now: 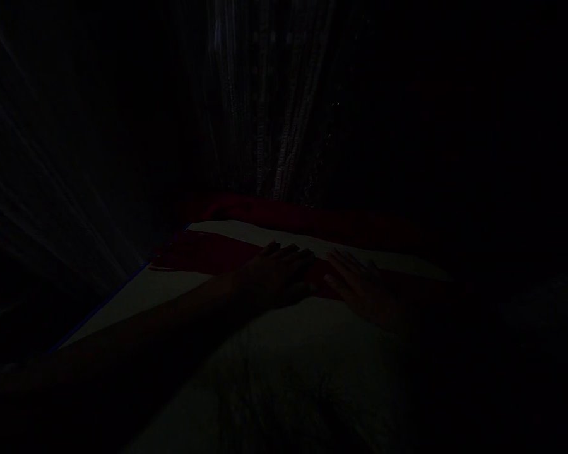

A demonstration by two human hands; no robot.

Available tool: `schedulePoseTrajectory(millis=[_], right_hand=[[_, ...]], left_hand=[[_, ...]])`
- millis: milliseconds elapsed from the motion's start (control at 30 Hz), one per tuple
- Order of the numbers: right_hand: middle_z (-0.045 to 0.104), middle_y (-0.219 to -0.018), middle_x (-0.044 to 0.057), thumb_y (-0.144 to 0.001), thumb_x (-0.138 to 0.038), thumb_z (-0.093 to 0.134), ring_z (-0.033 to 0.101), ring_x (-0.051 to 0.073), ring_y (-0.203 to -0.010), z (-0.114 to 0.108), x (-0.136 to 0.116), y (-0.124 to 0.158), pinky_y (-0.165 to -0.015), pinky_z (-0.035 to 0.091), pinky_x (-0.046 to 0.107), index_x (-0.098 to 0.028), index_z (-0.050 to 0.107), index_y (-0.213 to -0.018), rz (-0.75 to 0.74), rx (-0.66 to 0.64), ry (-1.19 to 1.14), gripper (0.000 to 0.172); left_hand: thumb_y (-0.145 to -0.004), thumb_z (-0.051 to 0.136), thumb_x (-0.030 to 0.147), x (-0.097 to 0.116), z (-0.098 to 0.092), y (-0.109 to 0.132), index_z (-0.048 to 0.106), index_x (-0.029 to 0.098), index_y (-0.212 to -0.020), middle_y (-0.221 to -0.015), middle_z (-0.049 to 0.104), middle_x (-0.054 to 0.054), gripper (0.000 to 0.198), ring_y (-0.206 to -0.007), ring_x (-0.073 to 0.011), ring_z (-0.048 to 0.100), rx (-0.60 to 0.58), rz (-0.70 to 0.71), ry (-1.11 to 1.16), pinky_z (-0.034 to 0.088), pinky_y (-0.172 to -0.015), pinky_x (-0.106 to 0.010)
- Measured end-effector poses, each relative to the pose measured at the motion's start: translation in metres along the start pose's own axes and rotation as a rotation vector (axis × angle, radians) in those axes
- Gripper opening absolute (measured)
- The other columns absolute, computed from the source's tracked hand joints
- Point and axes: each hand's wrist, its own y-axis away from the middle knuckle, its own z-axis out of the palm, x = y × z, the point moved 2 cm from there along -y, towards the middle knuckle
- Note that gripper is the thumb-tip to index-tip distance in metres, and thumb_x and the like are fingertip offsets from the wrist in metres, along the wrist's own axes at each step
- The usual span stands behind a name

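Left hand (279,272) and right hand (362,289) rest flat, fingers extended, on the red cloth (203,251) — its long axis running sideways beneath both.

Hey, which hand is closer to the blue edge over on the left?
Left. The left hand is to the right of the blue edge; the right hand is farther right, beyond the left.

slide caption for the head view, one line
In near darkness, left hand and right hand lie over a red band on a pale surface.
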Motion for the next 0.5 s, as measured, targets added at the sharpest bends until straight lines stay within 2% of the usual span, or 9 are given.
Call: schedulePoseTrajectory(millis=[100, 167, 233, 333, 500], right_hand=[[0.029, -0.146, -0.003, -0.084, -0.058, 0.013, 0.025, 0.023, -0.134, 0.004, 0.016, -0.001, -0.104, 0.024, 0.061, -0.035, 0.017, -0.135, 0.066, 0.038, 0.018, 0.056], [0.023, -0.148, -0.005, -0.084, -0.060, 0.013, 0.023, 0.021, -0.135, 0.002, 0.013, -0.004, -0.105, 0.025, 0.058, -0.036, 0.011, -0.136, 0.110, 0.092, 0.024, 0.058], [0.018, -0.149, -0.007, -0.084, -0.062, 0.013, 0.020, 0.020, -0.136, -0.001, 0.001, -0.007, -0.106, 0.024, 0.057, -0.036, 0.007, -0.137, 0.085, 0.109, 0.016, 0.059], [0.022, -0.148, -0.008, -0.085, -0.059, 0.014, 0.022, 0.019, -0.136, -0.002, -0.012, -0.007, -0.107, 0.022, 0.059, -0.036, 0.011, -0.136, 0.025, 0.067, -0.022, 0.056], [0.028, -0.146, -0.005, -0.085, -0.057, 0.014, 0.025, 0.021, -0.135, 0.001, 0.003, -0.003, -0.105, 0.023, 0.061, -0.035, 0.019, -0.134, 0.039, 0.065, -0.013, 0.054]], left_hand=[[-0.104, 0.027, 0.067, 0.001, -0.001, -0.001, 0.027, 0.020, -0.164, -0.170, 0.026, -0.009, 0.076, -0.159, -0.0326, 0.021, -0.004, -0.009, 0.008, 0.011, -0.127, -0.059], [-0.105, 0.027, 0.067, 0.002, -0.001, -0.001, 0.027, 0.020, -0.164, -0.170, 0.025, -0.008, 0.076, -0.159, -0.0319, 0.020, -0.008, -0.009, 0.001, 0.011, -0.128, -0.058], [-0.105, 0.028, 0.065, 0.001, 0.000, -0.001, 0.027, 0.019, -0.164, -0.170, 0.024, -0.008, 0.075, -0.159, -0.0320, 0.020, -0.013, -0.012, -0.008, 0.011, -0.127, -0.059], [-0.105, 0.029, 0.064, 0.000, 0.001, -0.001, 0.027, 0.019, -0.164, -0.170, 0.025, -0.009, 0.074, -0.159, -0.0320, 0.021, -0.006, -0.013, -0.013, 0.011, -0.127, -0.059], [-0.104, 0.027, 0.067, 0.001, -0.001, -0.001, 0.027, 0.020, -0.164, -0.170, 0.025, -0.009, 0.077, -0.159, -0.0331, 0.022, -0.009, -0.007, 0.005, 0.011, -0.127, -0.059]])
